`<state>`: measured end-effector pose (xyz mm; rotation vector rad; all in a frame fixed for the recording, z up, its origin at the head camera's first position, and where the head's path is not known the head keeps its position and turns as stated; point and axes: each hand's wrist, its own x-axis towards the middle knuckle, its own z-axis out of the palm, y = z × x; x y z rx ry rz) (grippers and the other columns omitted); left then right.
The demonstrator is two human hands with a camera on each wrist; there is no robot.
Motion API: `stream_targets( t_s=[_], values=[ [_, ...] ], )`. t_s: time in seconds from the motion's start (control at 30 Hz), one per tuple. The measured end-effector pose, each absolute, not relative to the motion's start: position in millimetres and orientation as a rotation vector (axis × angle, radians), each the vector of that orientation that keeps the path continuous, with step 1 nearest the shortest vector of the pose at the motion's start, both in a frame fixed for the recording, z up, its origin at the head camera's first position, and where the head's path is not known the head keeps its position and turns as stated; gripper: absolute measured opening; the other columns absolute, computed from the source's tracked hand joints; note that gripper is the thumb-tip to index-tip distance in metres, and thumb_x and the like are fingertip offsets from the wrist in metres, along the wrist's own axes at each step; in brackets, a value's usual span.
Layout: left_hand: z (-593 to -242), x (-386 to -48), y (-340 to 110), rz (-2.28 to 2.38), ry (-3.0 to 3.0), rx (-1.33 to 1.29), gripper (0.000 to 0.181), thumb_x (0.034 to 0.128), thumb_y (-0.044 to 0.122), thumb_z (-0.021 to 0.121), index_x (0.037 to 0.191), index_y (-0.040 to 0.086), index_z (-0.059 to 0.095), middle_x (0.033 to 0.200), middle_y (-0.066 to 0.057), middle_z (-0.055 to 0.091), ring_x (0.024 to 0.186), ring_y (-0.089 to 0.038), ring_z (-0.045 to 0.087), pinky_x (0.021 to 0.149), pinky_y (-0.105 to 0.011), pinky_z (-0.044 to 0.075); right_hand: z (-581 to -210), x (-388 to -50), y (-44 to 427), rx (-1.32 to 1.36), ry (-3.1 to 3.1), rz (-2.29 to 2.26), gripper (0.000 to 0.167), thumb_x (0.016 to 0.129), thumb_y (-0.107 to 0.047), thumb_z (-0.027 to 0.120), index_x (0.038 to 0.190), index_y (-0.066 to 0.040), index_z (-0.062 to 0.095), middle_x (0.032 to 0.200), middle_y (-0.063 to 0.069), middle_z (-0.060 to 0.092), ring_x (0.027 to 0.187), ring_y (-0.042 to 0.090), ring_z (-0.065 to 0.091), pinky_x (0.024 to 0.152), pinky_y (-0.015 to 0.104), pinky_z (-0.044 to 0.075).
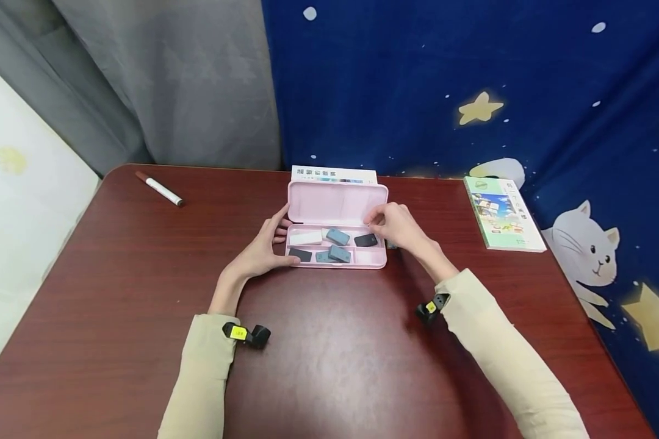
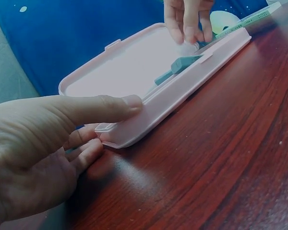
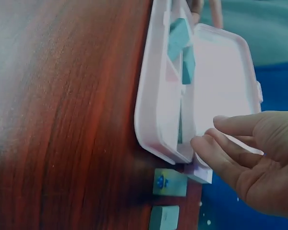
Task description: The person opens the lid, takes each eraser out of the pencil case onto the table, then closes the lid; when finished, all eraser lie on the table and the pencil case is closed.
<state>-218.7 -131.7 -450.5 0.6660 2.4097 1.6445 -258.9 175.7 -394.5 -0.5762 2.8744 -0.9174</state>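
Observation:
An open pink pencil case [image 1: 370,258] lies on the table with its lid [image 1: 332,203] tilted back. Inside are a white block [image 1: 306,238], dark blocks [image 1: 365,240] and grey-blue blocks [image 1: 338,253], all eraser-like. My left hand [image 1: 258,251] holds the case's left end, thumb against the front wall and fingers round the back corner. Over the right end, near the hinge, hovers my right hand [image 1: 399,227]. Its fingers are loosely bent with nothing visible between them in the right wrist view. Beside that end are two small blocks, one with a blue print [image 3: 170,182] and one plain [image 3: 164,218].
A white box [image 1: 334,174] with printed characters is behind the lid. At the back right lies a green-edged book [image 1: 505,213], and at the back left a white marker [image 1: 163,191] with a brown cap. Curtains [image 1: 362,91] hang along the table's back edge.

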Motion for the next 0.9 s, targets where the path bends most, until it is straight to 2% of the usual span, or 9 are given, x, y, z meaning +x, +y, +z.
stream_targets(
  t_s=[0.17, 0.37, 0.53, 0.7, 0.9],
  values=[
    [-428, -209, -127, 1.657, 2.377, 0.699, 0.109, 0.0725, -0.003, 0.081, 0.154, 0.002, 0.008, 0.132, -0.030, 0.031, 0.120, -0.043, 0.034, 0.104, -0.054, 0.033, -398, -258, 167, -0.695, 2.838, -0.774, 0.007, 0.083, 0.001, 0.072, 0.089, -0.002, 0.074, 0.082, 0.006, 0.070, 0.076, 0.017, 0.065, 0.071, 0.031, 0.053],
    [-422, -206, -127, 1.625, 2.402, 0.738, 0.108, 0.0744, 0.001, 0.081, 0.153, 0.001, 0.008, 0.130, -0.030, 0.030, 0.119, -0.043, 0.034, 0.103, -0.050, 0.035, -400, -253, 163, -0.779, 2.846, -0.682, 0.014, 0.081, 0.006, 0.071, 0.093, -0.001, 0.075, 0.085, 0.008, 0.071, 0.079, 0.018, 0.065, 0.076, 0.034, 0.053],
    [-425, -207, -129, 1.674, 2.388, 0.701, 0.108, 0.0720, -0.005, 0.081, 0.153, -0.001, 0.009, 0.131, -0.032, 0.031, 0.118, -0.045, 0.036, 0.103, -0.053, 0.034, -402, -254, 158, -0.903, 2.829, -0.547, 0.019, 0.081, 0.008, 0.069, 0.095, -0.003, 0.075, 0.088, 0.007, 0.070, 0.084, 0.020, 0.061, 0.080, 0.037, 0.050],
    [-442, -214, -130, 1.716, 2.375, 0.684, 0.112, 0.0704, -0.004, 0.083, 0.154, 0.005, 0.009, 0.132, -0.030, 0.032, 0.118, -0.044, 0.037, 0.103, -0.055, 0.033, -402, -255, 155, -0.905, 2.803, -0.481, 0.020, 0.082, 0.008, 0.068, 0.097, -0.003, 0.076, 0.091, 0.009, 0.066, 0.089, 0.022, 0.059, 0.083, 0.037, 0.049],
    [-460, -223, -133, 1.667, 2.427, 0.679, 0.116, 0.0697, 0.006, 0.087, 0.155, 0.017, 0.009, 0.132, -0.018, 0.034, 0.118, -0.030, 0.040, 0.103, -0.045, 0.036, -398, -257, 151, -0.804, 2.812, -0.417, 0.015, 0.083, 0.003, 0.072, 0.093, -0.006, 0.077, 0.093, 0.006, 0.069, 0.092, 0.021, 0.061, 0.081, 0.040, 0.052]
  ],
)
